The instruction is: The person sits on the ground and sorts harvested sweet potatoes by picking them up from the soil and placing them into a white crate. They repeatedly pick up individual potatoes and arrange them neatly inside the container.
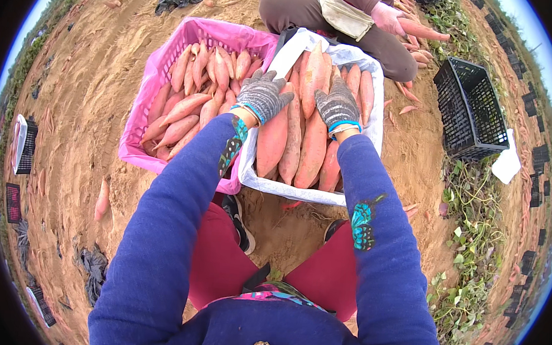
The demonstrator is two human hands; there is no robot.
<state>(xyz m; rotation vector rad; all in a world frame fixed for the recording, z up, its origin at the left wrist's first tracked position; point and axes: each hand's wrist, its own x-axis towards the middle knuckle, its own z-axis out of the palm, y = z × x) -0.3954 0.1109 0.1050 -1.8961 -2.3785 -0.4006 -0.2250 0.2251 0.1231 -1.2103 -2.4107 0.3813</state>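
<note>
My left hand (264, 96), in a grey striped knit glove, is spread over the meeting edges of two crates. Its thumb reaches over a large sweet potato (272, 141) in the white-lined crate (298, 193). Wearing a matching glove, my right hand (339, 105) lies palm down on the sweet potatoes in that same crate, thumb apart from the fingers; its palm side is hidden. Long sweet potatoes (313, 148) fill this crate in rows. To the left, a pink-lined crate (133, 135) holds smaller sweet potatoes (179, 128).
Across the crates sits another person (290, 9), whose hand (388, 18) holds a sweet potato (422, 29). A black plastic crate (472, 108) stands at right beside cut vines (474, 222). One loose sweet potato (102, 200) and black plastic film (93, 270) lie on sandy soil at left.
</note>
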